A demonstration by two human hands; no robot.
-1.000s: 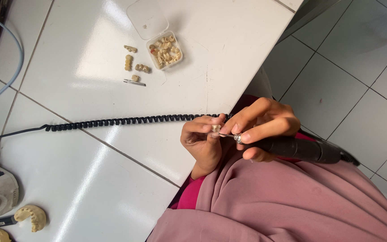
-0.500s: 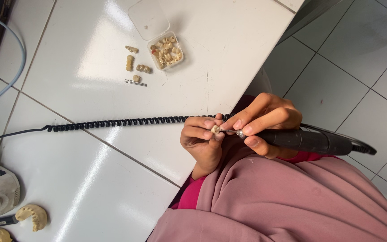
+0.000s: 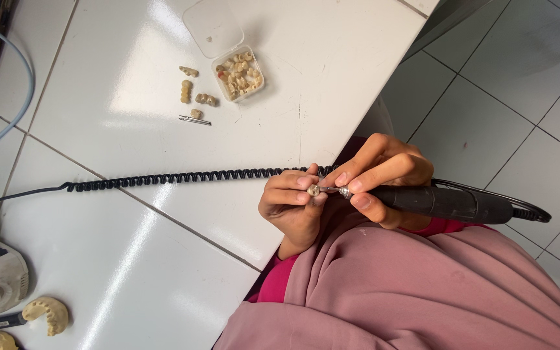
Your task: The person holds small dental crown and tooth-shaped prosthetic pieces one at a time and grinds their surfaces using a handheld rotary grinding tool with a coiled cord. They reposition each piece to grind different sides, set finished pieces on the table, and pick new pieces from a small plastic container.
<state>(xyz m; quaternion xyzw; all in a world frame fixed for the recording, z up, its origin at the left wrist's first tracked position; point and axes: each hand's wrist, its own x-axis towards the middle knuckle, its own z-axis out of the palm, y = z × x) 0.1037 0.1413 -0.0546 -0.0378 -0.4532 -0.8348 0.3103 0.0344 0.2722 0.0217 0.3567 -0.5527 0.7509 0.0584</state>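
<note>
Coiled cord (image 3: pixel 183 176) beside hand (image 3: pixel 290 207), tooth box (image 3: pixel 238 72) beyond.

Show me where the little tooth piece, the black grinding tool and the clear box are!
Little tooth piece (image 3: pixel 314 190), head view, on its pale top.
Black grinding tool (image 3: pixel 448 203), head view, mid-handle.
Clear box (image 3: pixel 255 89), head view, on its rim.

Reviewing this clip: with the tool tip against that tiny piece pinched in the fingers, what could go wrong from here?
1. The left hand pinches the small cream tooth-shaped piece right where the metal tip of the black rotary handpiece, held by the right hand, meets it; a slip might nick the fingertips.
2. The work is held off the white tiled table, over the floor; a dropped piece could be lost.
3. The black coiled cord could tug the tool.
</note>
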